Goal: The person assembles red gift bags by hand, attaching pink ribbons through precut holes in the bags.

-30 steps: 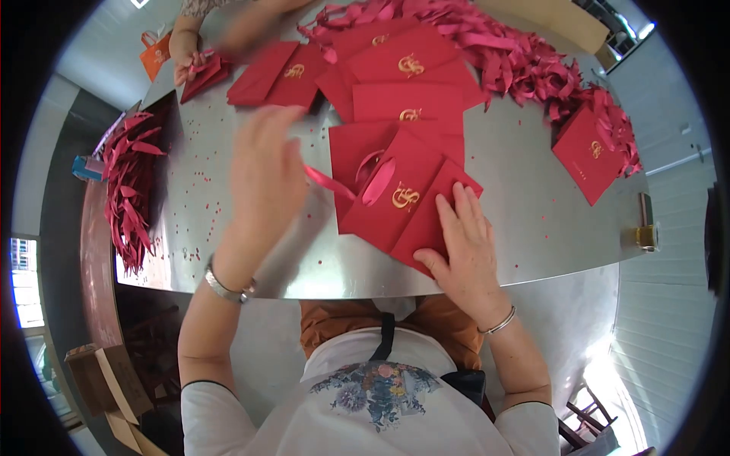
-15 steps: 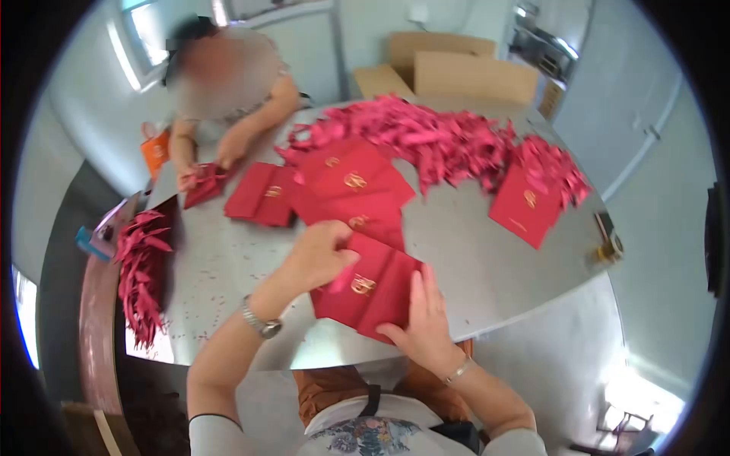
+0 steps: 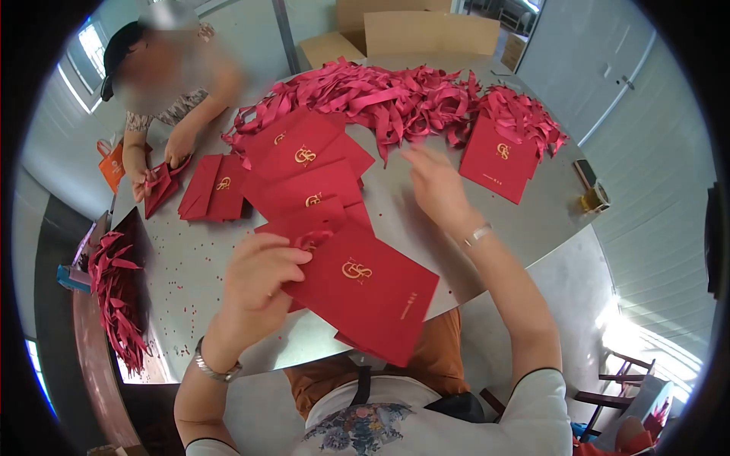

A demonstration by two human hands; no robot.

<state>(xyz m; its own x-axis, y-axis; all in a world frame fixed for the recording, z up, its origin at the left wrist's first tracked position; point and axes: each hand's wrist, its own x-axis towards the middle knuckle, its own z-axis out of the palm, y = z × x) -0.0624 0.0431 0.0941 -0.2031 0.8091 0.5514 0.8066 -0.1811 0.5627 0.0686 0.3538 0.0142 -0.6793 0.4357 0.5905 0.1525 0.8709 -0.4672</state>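
My left hand (image 3: 262,277) grips the upper left edge of a red paper bag (image 3: 372,292) with a gold emblem, tilted above the table's front edge. Part of another red piece shows beneath it. My right hand (image 3: 437,182) is raised over the table (image 3: 411,220), fingers stretched toward the ribbon pile and holding nothing visible. Fanned red bags (image 3: 304,163) lie just beyond my left hand. A large heap of dark pink ribbons (image 3: 380,95) spreads behind them. On the right, a red bag (image 3: 494,159) lies against more ribbons (image 3: 525,114).
At the left, a person (image 3: 179,91) handles a small red bag (image 3: 161,190) beside a red bag stack (image 3: 213,188). Ribbons (image 3: 118,304) hang at the left edge. A tape roll (image 3: 595,197) lies at the right edge; cardboard boxes (image 3: 430,34) stand behind.
My right hand has left the bag and moved up toward the ribbons. My left hand has shifted left, and the bag is now lifted and tilted. The view has shifted too.
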